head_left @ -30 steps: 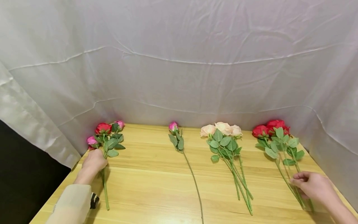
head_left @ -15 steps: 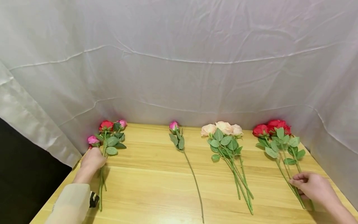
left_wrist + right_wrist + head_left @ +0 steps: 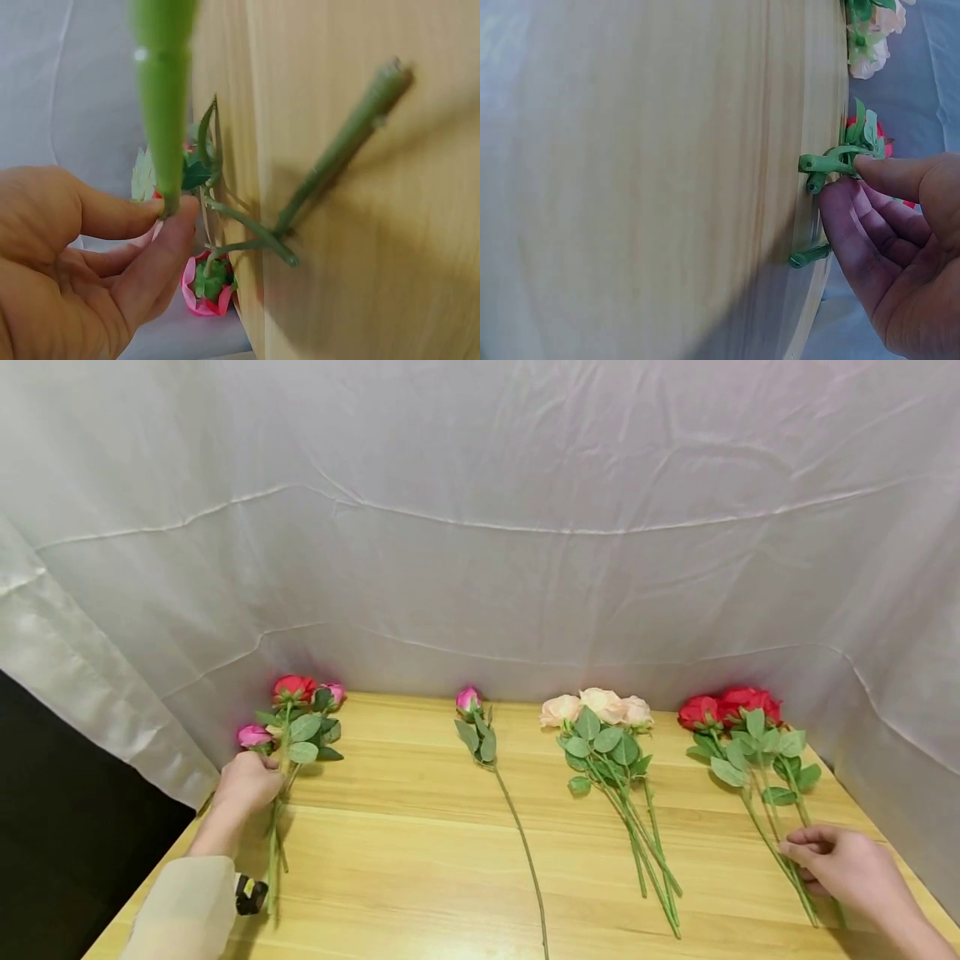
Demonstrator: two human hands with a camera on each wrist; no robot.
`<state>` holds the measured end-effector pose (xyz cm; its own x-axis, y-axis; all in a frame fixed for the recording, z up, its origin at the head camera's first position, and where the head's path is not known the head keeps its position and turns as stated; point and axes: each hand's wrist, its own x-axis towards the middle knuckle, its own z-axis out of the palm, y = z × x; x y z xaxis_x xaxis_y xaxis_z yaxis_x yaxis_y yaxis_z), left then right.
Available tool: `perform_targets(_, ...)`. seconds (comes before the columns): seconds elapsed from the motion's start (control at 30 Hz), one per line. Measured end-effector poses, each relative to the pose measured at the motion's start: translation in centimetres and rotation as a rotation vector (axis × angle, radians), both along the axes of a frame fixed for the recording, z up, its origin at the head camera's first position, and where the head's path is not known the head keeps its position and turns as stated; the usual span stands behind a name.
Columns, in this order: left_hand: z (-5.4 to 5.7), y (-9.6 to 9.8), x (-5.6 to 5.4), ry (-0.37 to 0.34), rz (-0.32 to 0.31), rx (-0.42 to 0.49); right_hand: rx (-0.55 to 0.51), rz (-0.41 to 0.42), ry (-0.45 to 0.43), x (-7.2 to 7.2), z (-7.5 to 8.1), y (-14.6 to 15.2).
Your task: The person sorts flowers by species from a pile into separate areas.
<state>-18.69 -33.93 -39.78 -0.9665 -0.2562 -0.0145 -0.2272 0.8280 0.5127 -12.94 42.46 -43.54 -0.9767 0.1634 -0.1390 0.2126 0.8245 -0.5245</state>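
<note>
At the left of the table, my left hand pinches the green stem of a red rose between thumb and fingers. A pink rosebud lies just beyond that hand, and another pink rosebud is to the right of the red bloom. In the left wrist view, a pink flower head and thinner stems lie behind the held stem. At the far right, my right hand pinches a stem in a bunch of red roses, thumb and forefinger meeting at it.
A single pink rosebud with a long thin stem lies mid-table. Right of it is a bunch of peach roses with crossing stems. The wooden table ends at a pale curtain behind and at both sides.
My left hand has shifted the red rose to the right, its stem end swinging left, and the fingers have come into clearer view. My right hand has stayed at the red rose stems.
</note>
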Motion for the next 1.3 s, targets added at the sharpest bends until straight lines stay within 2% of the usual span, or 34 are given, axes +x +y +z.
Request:
perform_targets(0.2, 0.2, 0.3, -0.1, -0.011, 0.011, 0.127, -0.011, -0.019, 0.003, 0.1, 0.4, -0.1)
perform_targets(0.33, 0.4, 0.9, -0.1, -0.022, 0.030, 0.350, 0.041, -0.028, 0.127, 0.1, 0.7, -0.3)
perform_targets(0.43, 0.4, 1.6, 0.0, 0.008, 0.046, 0.520, 0.085, -0.042, 0.252, 0.0, 1.0, -0.6)
perform_targets(0.53, 0.4, 2.6, 0.0, 0.057, 0.053, 0.612, 0.095, -0.054, 0.315, -0.2, 1.3, -1.2)
perform_targets(0.8, 0.9, 5.6, -0.3, 0.122, 0.047, 0.761, -0.028, -0.043, 0.403, -0.7, 2.4, -4.0)
perform_targets(0.97, 1.2, 8.2, -0.6, 0.183, 0.067, 0.858, -0.057, -0.051, 0.444, -1.2, 3.1, -6.4)
perform_targets(1.3, 1.7, 12.7, -0.7, 0.247, 0.048, 1.009, -0.165, 0.037, 0.505, -2.3, 4.6, -10.9)
